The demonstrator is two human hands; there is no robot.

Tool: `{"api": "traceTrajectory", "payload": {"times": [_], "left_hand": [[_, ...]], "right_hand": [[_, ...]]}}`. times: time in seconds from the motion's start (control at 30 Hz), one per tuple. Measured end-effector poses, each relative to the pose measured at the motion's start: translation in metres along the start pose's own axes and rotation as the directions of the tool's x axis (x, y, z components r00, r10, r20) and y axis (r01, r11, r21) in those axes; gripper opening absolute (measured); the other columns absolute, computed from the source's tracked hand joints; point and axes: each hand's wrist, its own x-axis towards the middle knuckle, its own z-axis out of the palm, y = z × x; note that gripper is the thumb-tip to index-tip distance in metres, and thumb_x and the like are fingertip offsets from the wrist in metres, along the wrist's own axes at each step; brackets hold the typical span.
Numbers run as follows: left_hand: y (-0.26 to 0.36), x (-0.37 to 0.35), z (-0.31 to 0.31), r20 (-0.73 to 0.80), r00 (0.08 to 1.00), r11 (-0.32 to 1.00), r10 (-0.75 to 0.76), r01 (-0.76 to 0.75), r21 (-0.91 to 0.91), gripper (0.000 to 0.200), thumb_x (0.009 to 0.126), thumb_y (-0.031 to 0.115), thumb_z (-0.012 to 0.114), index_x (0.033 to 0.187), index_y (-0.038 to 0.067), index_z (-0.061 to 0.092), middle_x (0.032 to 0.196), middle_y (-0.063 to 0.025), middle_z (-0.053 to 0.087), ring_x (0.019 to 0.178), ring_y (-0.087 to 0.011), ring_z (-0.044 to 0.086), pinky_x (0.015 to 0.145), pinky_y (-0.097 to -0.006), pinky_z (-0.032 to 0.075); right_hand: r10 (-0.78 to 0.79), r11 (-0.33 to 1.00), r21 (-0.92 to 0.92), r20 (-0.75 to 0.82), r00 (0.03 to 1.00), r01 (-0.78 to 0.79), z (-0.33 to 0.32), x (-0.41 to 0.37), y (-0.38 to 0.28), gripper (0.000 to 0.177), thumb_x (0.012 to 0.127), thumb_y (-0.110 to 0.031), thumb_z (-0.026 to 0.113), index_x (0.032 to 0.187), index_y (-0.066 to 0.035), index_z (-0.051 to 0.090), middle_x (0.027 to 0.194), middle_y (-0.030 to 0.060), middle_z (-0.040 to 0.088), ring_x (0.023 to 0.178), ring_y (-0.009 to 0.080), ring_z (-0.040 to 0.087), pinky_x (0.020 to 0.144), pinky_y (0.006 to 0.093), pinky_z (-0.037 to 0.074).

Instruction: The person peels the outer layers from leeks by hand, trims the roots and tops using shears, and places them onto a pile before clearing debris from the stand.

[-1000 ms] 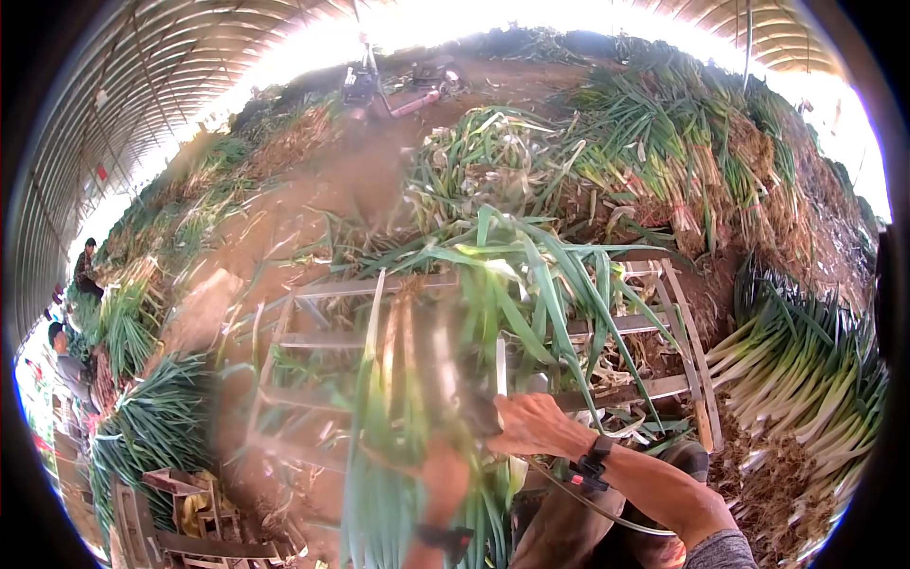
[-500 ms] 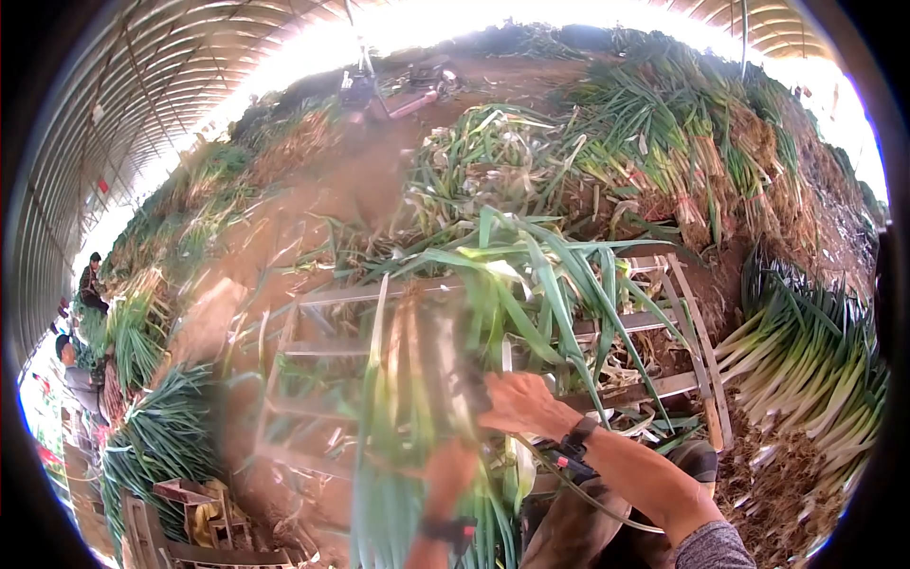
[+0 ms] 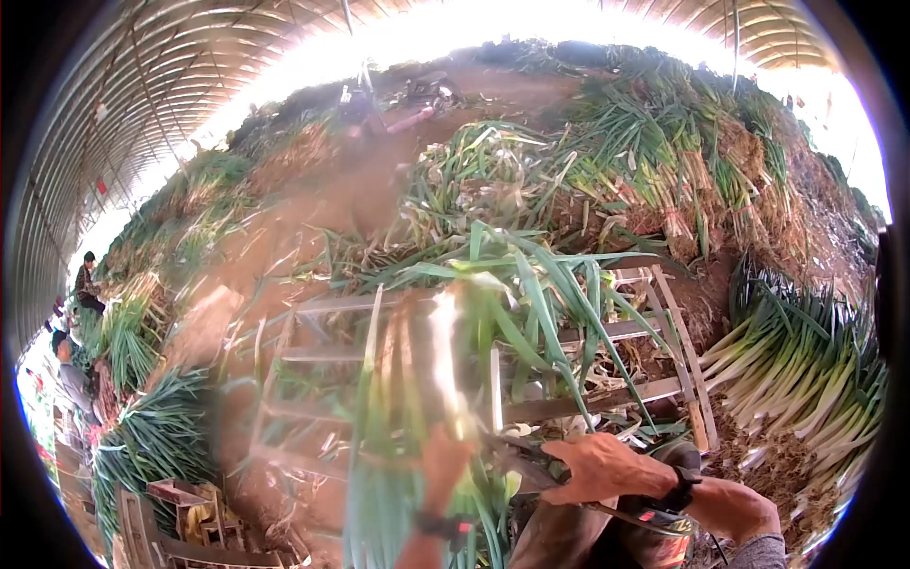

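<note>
The lower left part of the view is blurred. There, my left hand (image 3: pixel 445 465) appears closed around a green onion (image 3: pixel 443 351), whose pale stalk rises from the fist; finger detail is smeared. My right hand (image 3: pixel 607 467), just right of it, grips a dark nozzle-like tool (image 3: pixel 519 459) with a thin hose trailing below. The tool's tip points left, close to my left hand. Long green onion leaves (image 3: pixel 389 512) hang below my left hand. More loose leaves (image 3: pixel 545 294) drape over the wooden rack (image 3: pixel 682 356) in front of me.
Green onions with roots (image 3: pixel 796 370) lie piled at right. Tied bundles (image 3: pixel 678 161) stand at the back right, and peeled leaf waste (image 3: pixel 483 171) is heaped behind the rack. A small wooden stool (image 3: pixel 194 517) stands lower left. Other people (image 3: pixel 87 284) sit at far left.
My right hand has moved down and slightly right, with the dark tool now showing beside it. A bright white stalk now shows above my left hand, which stays near the same place.
</note>
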Motion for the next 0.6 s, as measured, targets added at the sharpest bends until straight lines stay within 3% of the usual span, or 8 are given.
{"api": "traceTrajectory", "payload": {"times": [0.07,0.17,0.2,0.33,0.43,0.53,0.6], "left_hand": [[0.005,-0.001,0.002,-0.047,0.995,0.995,0.093,-0.095,-0.028,0.045,0.075,0.026,0.077,0.109,-0.002,0.066,0.094,-0.0213,0.073,0.086,-0.0314,0.070,0.079,-0.0409,0.054],[-0.002,0.000,0.007,0.150,0.987,0.998,0.053,-0.057,0.023,0.043,0.076,0.023,0.074,0.110,-0.002,0.066,0.097,-0.0190,0.073,0.087,-0.0311,0.070,0.080,-0.0400,0.054],[-0.019,0.002,0.018,0.179,0.977,0.992,0.119,-0.126,0.028,0.041,0.076,0.020,0.073,0.111,-0.001,0.067,0.100,-0.0175,0.074,0.088,-0.0309,0.070,0.081,-0.0390,0.054],[-0.045,-0.017,0.022,0.085,0.981,0.975,0.173,-0.158,-0.156,0.039,0.077,0.016,0.072,0.113,0.000,0.068,0.099,-0.0168,0.075,0.090,-0.0303,0.071,0.080,-0.0381,0.054],[-0.006,-0.042,-0.008,0.142,0.990,0.991,0.009,0.010,-0.131,0.040,0.078,0.018,0.073,0.113,0.001,0.067,0.101,-0.0166,0.074,0.091,-0.0304,0.072,0.079,-0.0389,0.055],[-0.009,-0.040,0.003,0.152,0.986,0.990,-0.069,0.049,0.131,0.041,0.081,0.028,0.075,0.112,0.003,0.068,0.103,-0.0164,0.074,0.092,-0.0321,0.072,0.080,-0.0409,0.055],[-0.014,-0.047,0.012,0.192,0.973,0.983,0.131,-0.153,0.105,0.044,0.081,0.028,0.075,0.113,0.000,0.065,0.098,-0.0218,0.071,0.090,-0.0393,0.068,0.080,-0.0461,0.054]], "right_hand": [[-0.006,0.999,-0.041,0.001,1.000,0.006,0.003,-0.016,0.001,0.068,0.075,-0.047,0.076,0.124,-0.002,0.061,0.094,0.0206,0.068,0.084,0.0423,0.066,0.074,0.0477,0.053],[-0.017,0.997,-0.081,-0.023,1.000,0.015,0.004,-0.031,-0.001,0.068,0.075,-0.046,0.077,0.125,-0.002,0.061,0.093,0.0192,0.068,0.084,0.0420,0.067,0.074,0.0472,0.054],[-0.011,0.998,-0.070,-0.023,1.000,0.010,0.007,-0.034,0.002,0.067,0.075,-0.046,0.077,0.124,-0.003,0.061,0.090,0.0189,0.067,0.084,0.0411,0.067,0.073,0.0472,0.054],[-0.040,0.999,-0.026,-0.067,0.997,0.039,0.012,-0.039,0.009,0.064,0.074,-0.049,0.077,0.117,-0.004,0.063,0.089,0.0193,0.068,0.081,0.0390,0.067,0.070,0.0466,0.053],[-0.012,1.000,-0.022,0.005,1.000,0.012,0.011,-0.036,0.004,0.062,0.073,-0.049,0.078,0.112,-0.002,0.063,0.087,0.0189,0.068,0.080,0.0390,0.067,0.069,0.0466,0.053],[-0.053,0.996,-0.075,-0.057,0.997,0.049,0.017,-0.035,0.004,0.064,0.073,-0.050,0.078,0.109,0.000,0.063,0.084,0.0186,0.067,0.078,0.0391,0.067,0.069,0.0468,0.053],[-0.051,0.995,-0.093,-0.090,0.995,0.042,0.018,-0.031,0.004,0.066,0.072,-0.050,0.078,0.111,0.001,0.062,0.083,0.0189,0.066,0.079,0.0390,0.067,0.070,0.0468,0.053]]}}
